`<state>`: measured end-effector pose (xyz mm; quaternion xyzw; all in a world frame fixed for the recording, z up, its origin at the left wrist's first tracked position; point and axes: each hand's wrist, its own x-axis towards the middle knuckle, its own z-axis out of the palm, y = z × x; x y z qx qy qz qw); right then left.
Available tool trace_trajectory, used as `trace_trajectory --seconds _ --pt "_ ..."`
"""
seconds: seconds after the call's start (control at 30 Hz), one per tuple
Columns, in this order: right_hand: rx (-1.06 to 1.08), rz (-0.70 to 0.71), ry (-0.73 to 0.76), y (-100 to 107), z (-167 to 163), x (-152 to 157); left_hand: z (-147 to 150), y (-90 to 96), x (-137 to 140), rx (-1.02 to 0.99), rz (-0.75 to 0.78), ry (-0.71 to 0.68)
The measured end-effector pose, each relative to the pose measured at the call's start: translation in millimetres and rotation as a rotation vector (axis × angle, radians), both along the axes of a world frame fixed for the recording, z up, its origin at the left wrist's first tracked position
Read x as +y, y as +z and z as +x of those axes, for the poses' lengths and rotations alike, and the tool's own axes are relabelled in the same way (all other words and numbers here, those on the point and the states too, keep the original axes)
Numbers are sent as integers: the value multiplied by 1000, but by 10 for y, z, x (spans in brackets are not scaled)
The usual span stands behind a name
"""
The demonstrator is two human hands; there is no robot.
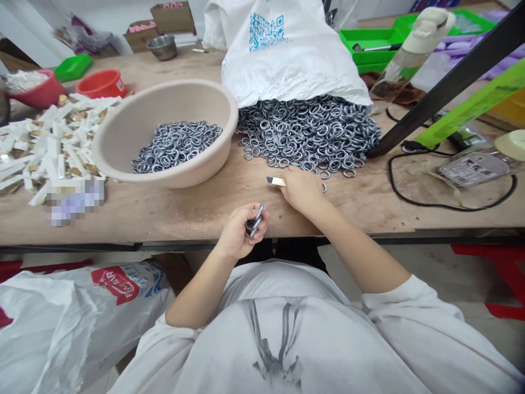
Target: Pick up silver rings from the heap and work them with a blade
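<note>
Several dark grey metal rings (255,221) are gripped in my left hand (240,232), above the table's front edge. My right hand (302,189) is closed on a small tool (276,181) with a cream handle and a dark angled tip that points left; it looks like a utility knife. That hand lies at the near edge of a heap of loose metal rings (307,131), which spreads out of the mouth of a white woven sack (287,65). To the left stands a beige basin (110,158) with many similar rings inside.
White strips (53,142) are piled at the left beside a red bowl (102,83). On the right are a slanting black bar (443,82), a black cable (451,207) and a clear bottle (414,49). A white bag (82,323) stands below the table's left edge.
</note>
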<state>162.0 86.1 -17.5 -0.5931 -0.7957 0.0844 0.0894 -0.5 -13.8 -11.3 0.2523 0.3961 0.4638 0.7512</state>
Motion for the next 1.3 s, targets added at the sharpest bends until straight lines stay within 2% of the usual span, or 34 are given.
trace_trajectory --seconds 0.07,0.17,0.23,0.33,0.4,0.47,0.5,0.57,0.63,0.7,0.8,0.9,1.0,1.1,1.2,1.3 --pt "66 8 3 16 -12 -2 -26 -4 39 38 29 75" --pt "366 -20 78 58 41 -98 -19 -28 84 120 57 190" --pt "644 -178 185 101 93 -214 13 -63 100 181 81 223" --pt "971 -569 308 156 150 -400 67 -129 94 320 222 228" --pt "1082 -776 306 161 152 -491 87 -163 77 456 373 256" --pt "1160 -841 243 143 121 -552 97 -179 58 578 492 289" --pt "1202 -799 209 132 95 -577 104 -182 49 614 519 291" --pt "1280 -613 160 115 34 -626 134 -181 31 583 496 267" --pt "1306 -414 150 112 -18 -673 185 -171 7 424 384 225" --pt "1255 -304 165 118 -46 -704 244 -149 -24 235 243 175" --pt "1201 -351 192 114 -48 -691 296 -87 -69 78 89 71" --pt "1216 -417 196 81 -29 -633 291 -14 -91 -6 5 8" --pt "1132 -211 136 44 15 -615 267 48 -88 -87 -64 -19" --pt "901 1 193 33 70 -689 254 87 -67 -135 -147 -9" --pt "692 98 275 45 95 -800 253 103 -48 -140 -198 17" --pt "607 123 289 51 101 -832 251 103 -65 -138 -175 0"
